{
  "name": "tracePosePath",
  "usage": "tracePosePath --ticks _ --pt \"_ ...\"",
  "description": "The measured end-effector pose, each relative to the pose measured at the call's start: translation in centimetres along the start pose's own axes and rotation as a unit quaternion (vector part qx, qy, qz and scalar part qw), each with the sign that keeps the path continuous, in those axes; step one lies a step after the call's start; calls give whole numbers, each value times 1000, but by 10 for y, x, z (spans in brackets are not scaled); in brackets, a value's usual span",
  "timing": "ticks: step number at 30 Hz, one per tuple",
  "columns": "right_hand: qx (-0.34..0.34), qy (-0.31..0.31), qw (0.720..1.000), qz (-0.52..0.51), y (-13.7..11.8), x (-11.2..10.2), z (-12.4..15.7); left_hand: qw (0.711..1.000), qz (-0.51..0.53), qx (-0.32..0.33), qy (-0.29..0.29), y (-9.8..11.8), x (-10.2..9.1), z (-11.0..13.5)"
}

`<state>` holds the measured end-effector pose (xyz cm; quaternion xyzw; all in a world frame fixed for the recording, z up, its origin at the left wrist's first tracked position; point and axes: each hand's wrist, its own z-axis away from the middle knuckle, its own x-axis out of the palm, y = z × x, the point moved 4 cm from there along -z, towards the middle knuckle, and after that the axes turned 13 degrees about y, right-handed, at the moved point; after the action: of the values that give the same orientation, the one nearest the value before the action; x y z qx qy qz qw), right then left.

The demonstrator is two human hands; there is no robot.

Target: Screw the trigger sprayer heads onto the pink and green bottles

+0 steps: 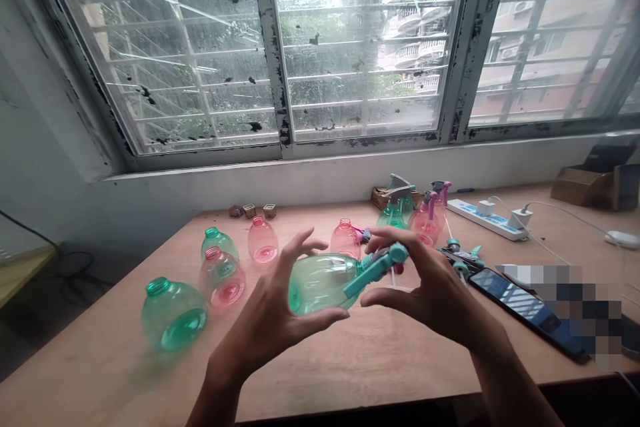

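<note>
A clear green spray bottle (320,283) is held on its side above the table, its base toward the left. My left hand (270,317) is wrapped round the base end, thumb below and fingers above. The teal and grey trigger head (377,270) points right, with its teal trigger slanting down along the neck. Around that head my right hand (433,287) curves with thumb and fingers spread apart; some fingertips are behind it, and whether they touch it I cannot tell.
Capless green bottles (175,313) and pink bottles (263,240) stand left and behind. Bottles with spray heads (395,213) stand at the back right. Loose spray heads (460,257), a phone (530,313) and a power strip (487,219) lie right. The table (320,373) meets a window wall.
</note>
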<state>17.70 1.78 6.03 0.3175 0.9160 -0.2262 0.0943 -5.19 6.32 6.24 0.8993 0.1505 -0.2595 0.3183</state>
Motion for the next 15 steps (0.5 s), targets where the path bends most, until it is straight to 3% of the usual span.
tracePosePath --ticks 9,15 --pt "0 -49 979 -199 -1 -1 -9 993 -38 85 78 14 -15 8" --pt "5 -94 982 -166 -2 -2 -6 989 -61 111 74 18 -13 10"
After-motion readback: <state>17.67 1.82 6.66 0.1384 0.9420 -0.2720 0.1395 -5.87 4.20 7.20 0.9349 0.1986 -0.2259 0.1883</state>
